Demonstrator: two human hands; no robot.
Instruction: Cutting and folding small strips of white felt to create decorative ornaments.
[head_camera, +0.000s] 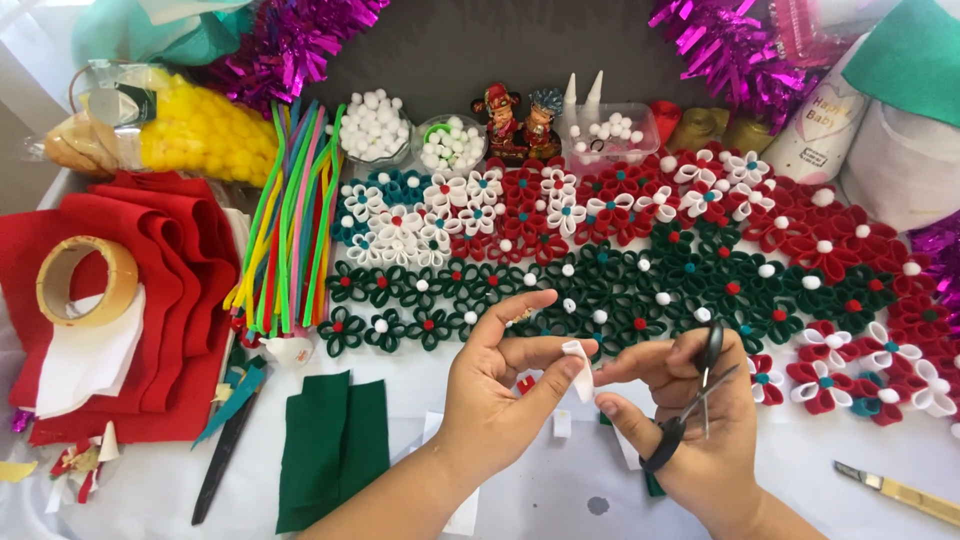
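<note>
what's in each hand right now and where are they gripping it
The left hand pinches a small white felt piece at its lower edge, helped by the right fingertips. The right hand carries black scissors by the finger loops.

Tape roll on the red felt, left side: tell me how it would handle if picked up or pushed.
The tape roll lies flat on its side on the red felt, so a push would likely slide it, not roll it. Its hollow ring suggests it is light and fairly stiff. Stood on edge, it would probably roll.
</note>
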